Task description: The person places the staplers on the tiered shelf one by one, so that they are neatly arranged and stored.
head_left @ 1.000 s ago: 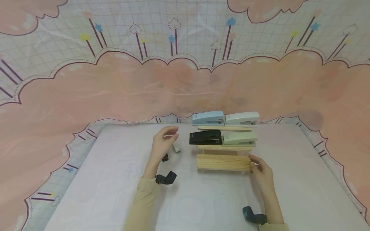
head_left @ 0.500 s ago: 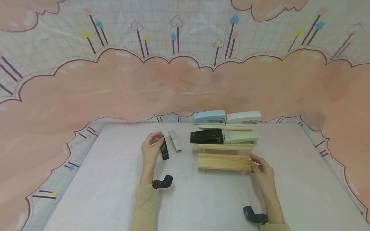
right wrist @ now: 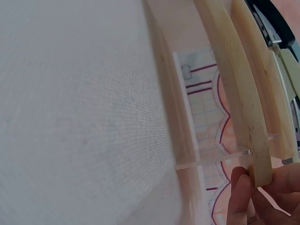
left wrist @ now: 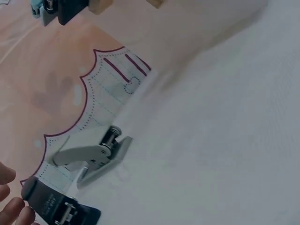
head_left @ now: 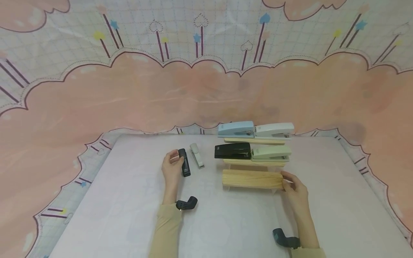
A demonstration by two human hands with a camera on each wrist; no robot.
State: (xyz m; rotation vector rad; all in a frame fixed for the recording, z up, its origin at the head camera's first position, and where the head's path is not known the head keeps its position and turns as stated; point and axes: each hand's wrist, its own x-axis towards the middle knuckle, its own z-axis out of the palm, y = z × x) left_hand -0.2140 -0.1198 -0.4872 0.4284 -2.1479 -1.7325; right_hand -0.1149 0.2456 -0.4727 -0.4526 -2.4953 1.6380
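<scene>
Behind: patterned cloth, slightly wrinkled. Printed with peach clouds, dark scalloped outlines, pale grid up top, purple sticks, blue stars. In front: white bench, same cloth beyond left, right and far edges.

A patterned cloth backdrop fills the view from 9 o'clock through 12 to 3, with a broad peach cloud shape, scalloped and dark-outlined, below a pale grid dotted with thin maroon sticks, some topped by blue stars, hearts or yellow puffs. From the centre down to 6 o'clock spreads a whitish bench, patterned borders showing at 8 and 4 o'clock. The light is soft and muted.
</scene>
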